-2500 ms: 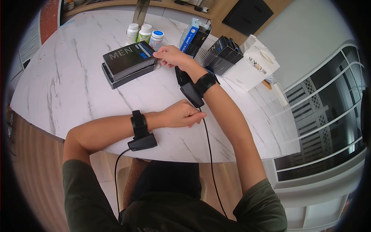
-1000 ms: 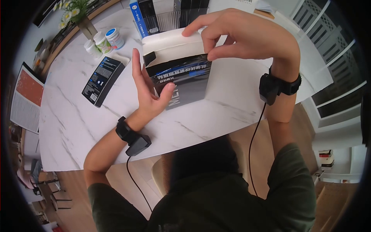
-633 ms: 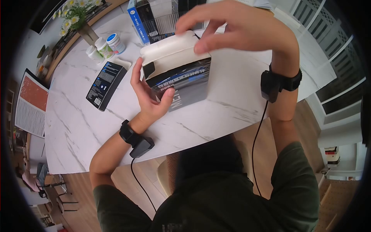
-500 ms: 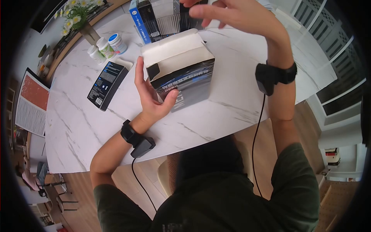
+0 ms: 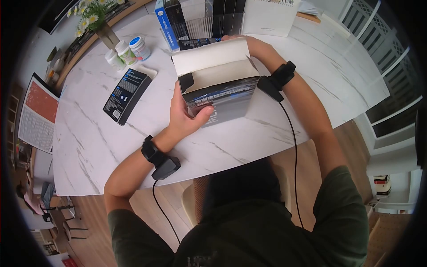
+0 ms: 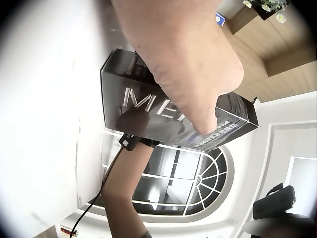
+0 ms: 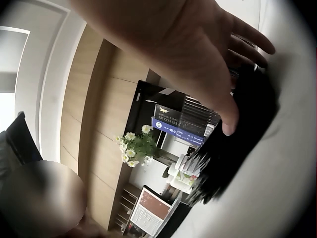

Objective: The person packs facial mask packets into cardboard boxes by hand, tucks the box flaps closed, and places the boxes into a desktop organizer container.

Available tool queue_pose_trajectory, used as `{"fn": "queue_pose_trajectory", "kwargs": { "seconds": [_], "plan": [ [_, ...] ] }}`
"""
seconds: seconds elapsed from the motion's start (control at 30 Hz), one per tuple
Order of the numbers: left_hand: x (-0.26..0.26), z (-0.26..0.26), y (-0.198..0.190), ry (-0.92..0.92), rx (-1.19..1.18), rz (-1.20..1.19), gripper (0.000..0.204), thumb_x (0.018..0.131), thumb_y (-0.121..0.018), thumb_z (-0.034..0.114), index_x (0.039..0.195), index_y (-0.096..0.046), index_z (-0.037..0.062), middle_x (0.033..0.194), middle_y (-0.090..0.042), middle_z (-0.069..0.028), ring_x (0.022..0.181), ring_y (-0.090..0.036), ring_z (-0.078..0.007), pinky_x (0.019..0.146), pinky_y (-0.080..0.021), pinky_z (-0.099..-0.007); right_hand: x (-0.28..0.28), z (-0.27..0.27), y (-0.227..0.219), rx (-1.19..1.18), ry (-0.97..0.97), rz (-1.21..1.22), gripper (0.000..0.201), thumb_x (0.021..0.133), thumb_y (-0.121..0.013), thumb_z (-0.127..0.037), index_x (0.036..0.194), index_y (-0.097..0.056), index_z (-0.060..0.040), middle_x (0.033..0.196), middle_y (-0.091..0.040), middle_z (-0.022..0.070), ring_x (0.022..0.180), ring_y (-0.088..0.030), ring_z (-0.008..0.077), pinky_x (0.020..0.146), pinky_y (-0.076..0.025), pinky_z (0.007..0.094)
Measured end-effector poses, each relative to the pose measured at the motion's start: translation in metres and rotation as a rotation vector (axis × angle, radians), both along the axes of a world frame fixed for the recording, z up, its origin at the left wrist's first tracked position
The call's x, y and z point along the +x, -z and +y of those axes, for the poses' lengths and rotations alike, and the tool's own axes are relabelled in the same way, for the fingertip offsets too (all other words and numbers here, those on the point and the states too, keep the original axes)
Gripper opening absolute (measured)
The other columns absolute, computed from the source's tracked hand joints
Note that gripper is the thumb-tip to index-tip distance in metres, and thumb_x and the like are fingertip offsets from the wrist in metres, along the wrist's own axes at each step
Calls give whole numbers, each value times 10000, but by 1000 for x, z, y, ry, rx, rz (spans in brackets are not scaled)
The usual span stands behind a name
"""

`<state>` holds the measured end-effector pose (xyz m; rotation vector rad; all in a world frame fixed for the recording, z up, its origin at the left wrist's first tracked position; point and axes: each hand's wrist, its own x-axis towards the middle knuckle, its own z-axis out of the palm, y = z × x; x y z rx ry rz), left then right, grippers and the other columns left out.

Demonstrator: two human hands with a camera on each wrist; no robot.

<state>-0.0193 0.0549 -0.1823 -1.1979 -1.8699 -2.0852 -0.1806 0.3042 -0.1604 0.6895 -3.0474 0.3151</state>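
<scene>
A black "MEN" box (image 5: 231, 104) stands tilted on the marble table, its white-lined top flap (image 5: 211, 55) raised. My left hand (image 5: 187, 115) grips its left side, thumb across the printed front, as the left wrist view shows with the box (image 6: 143, 111). My right hand (image 5: 249, 42) is behind the raised flap, mostly hidden in the head view. In the right wrist view the right hand (image 7: 203, 64) has its fingers extended and thumb apart, right beside a blurred dark surface (image 7: 237, 139). I cannot tell whether it holds that.
A smaller black box (image 5: 126, 95) lies to the left, with several pill bottles (image 5: 126, 52) beyond it. Behind the open box stands a clear organizer (image 5: 200, 26) with upright boxes, beside a white paper bag (image 5: 269, 18). A flower vase (image 5: 104, 35) stands at the back left.
My right hand has let go of the flap and moved round behind the box. My left hand stays on the box, which shifted slightly right in view. Earlier, the two boxes lay stacked.
</scene>
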Motion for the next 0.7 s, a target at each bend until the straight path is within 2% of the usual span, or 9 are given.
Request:
{"fn": "queue_pose_trajectory", "kwargs": {
  "seconds": [0.23, 0.3, 0.33, 0.4, 0.43, 0.5, 0.7],
  "plan": [
    [-2, -1, -3, -50, -79, 52, 588, 797, -662, 91, 1268, -329, -19, 1040, -552, -76, 909, -540, -115, 776, -463, -252, 14, 3, -18, -136, 83, -60, 460, 823, -549, -422, 1097, -574, -54, 1063, -618, 142, 978, -585, 300, 852, -441, 334],
    [-1, -1, -4, -49, -86, 71, 570, 801, -653, 86, 1262, -337, -20, 1012, -563, -68, 880, -549, -108, 761, -467, -247, 23, -2, -22, -218, 201, -17, 428, 830, -545, -413, 1050, -580, -48, 984, -634, 147, 912, -601, 281, 800, -449, 327],
    [0, 0, -6, -33, -71, 40, 565, 805, -649, 87, 1263, -336, -19, 1009, -564, -65, 870, -550, -103, 753, -467, -245, 21, 0, -20, -217, 200, -17, 428, 830, -545, -413, 1050, -580, -48, 984, -634, 147, 912, -601, 281, 800, -449, 327],
    [1, 0, -6, -19, -54, 9, 560, 809, -644, 87, 1265, -335, -18, 1006, -565, -63, 860, -550, -99, 745, -468, -242, 15, 4, -12, -204, 189, 33, 397, 835, -537, -415, 960, -562, -39, 921, -637, 143, 865, -603, 263, 758, -447, 322],
    [1, 0, -6, -21, -60, 21, 563, 810, -644, 87, 1268, -332, -17, 1007, -564, -63, 855, -551, -95, 741, -468, -239, 12, 3, -10, -202, 187, 32, 397, 835, -537, -415, 960, -562, -39, 921, -637, 143, 865, -603, 263, 758, -447, 322],
    [1, 1, -5, -22, -63, 28, 566, 811, -643, 87, 1272, -329, -15, 1008, -564, -63, 851, -551, -92, 737, -467, -235, 8, 3, -4, -235, 198, 7, 406, 764, -552, -262, 1070, -526, 3, 1028, -623, 224, 953, -605, 358, 808, -486, 419],
    [0, 1, -7, -23, -65, 37, 556, 819, -638, 85, 1272, -330, -8, 1013, -561, -64, 860, -550, -90, 742, -464, -229, 20, -1, -16, -157, 262, 63, 400, 730, -594, -209, 1056, -510, 7, 1008, -630, 215, 950, -612, 350, 809, -495, 416]
  ]
}}
